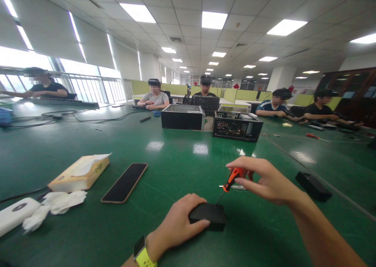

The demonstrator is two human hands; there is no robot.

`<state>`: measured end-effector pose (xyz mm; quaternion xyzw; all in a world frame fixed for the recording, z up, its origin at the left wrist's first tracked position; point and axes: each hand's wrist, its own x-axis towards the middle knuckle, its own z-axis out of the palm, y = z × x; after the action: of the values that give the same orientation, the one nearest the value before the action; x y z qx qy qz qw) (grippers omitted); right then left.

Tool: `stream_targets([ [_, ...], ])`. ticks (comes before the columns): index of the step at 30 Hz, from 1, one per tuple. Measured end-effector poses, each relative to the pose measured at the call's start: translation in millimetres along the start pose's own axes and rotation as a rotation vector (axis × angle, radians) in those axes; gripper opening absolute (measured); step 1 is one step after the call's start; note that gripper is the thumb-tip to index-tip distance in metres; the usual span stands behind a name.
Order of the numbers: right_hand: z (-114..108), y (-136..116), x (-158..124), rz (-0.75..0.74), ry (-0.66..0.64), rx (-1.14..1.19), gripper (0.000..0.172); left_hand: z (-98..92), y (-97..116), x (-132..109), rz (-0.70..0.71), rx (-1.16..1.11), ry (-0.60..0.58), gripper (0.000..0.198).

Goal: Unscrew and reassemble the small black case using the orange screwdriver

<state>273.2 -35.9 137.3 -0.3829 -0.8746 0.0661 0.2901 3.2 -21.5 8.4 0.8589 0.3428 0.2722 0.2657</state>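
While the left hand point(182, 220) lies over a small black box point(210, 214) near the front edge of the green table point(176, 157), its fingers curl around the box's left end and press it flat. The right hand point(264, 181) pinches the orange handle of a screwdriver point(230, 179) between thumb and fingertips, the shaft slanting down so that the tip meets the box's top. Toward the table's left edge lie a phone point(125, 183), a tissue box point(79, 174) and a crumpled tissue point(58, 204). A black block point(313, 186) sits to the right, and two open computer cases point(182, 117) stand near the far edge.
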Motion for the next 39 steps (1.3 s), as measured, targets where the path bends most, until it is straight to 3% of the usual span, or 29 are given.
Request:
stream_targets([
  [5,0.5,2.7,-0.6,0.051,0.057,-0.098,0.03,-0.6,0.3,0.4,-0.005,0.009,-0.004,0.035],
  [10,0.9,2.3,-0.6,0.018,-0.009,-0.008,0.033,-0.9,0.0,0.2,-0.003,0.006,-0.002,0.034],
  [14,2.1,2.1,-1.0,0.05,0.066,-0.101,0.032,-0.7,-0.5,0.0,0.003,0.006,0.0,0.035],
  [32,5.9,5.0,-0.4,0.014,0.058,-0.059,0.031,-0.5,-0.2,-0.7,0.002,0.006,0.006,0.034],
  [35,5.6,3.4,1.5,-0.006,0.088,-0.052,0.019,-0.9,0.3,-0.5,0.008,0.006,0.002,0.034],
  [39,-0.4,6.8,0.3,0.07,0.204,-0.042,0.021,-0.6,0.2,0.0,0.002,0.01,0.002,0.035],
])
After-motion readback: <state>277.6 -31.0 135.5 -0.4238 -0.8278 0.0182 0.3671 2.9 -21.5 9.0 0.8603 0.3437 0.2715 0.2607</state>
